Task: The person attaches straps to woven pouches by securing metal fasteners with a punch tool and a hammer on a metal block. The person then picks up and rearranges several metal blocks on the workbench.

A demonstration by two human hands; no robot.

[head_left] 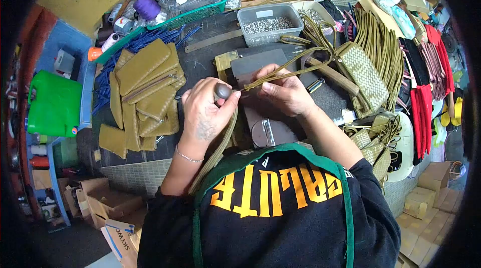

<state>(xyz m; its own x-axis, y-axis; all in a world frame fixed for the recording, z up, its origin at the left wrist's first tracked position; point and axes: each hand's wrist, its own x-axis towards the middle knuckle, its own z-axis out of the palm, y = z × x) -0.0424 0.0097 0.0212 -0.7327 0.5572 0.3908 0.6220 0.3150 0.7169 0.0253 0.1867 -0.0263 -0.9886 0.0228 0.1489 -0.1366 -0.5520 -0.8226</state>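
My left hand [208, 105] is closed around a tool with a dark rounded knob [222, 91], its tip pointing right. A bundle of olive straps [220, 142] hangs below that hand, towards my chest. Between finger and thumb, my right hand [286, 91] pinches olive cords [305, 67], whose end meets the tool tip between the hands. The cords loop up to the right, over a wooden-handled hammer [333, 75]. Beyond it lies a woven olive bag [365, 75]. Under my hands is a dark block [258, 67] on the table.
Olive leather pieces [148, 80] are piled at left. A clear tub of metal bits [270, 24] stands at the back, beside a metal ruler [213, 41]. Many olive straps [378, 37] lie at right, near red fabric [422, 117]. A green basket [190, 12] holds plastic bags.
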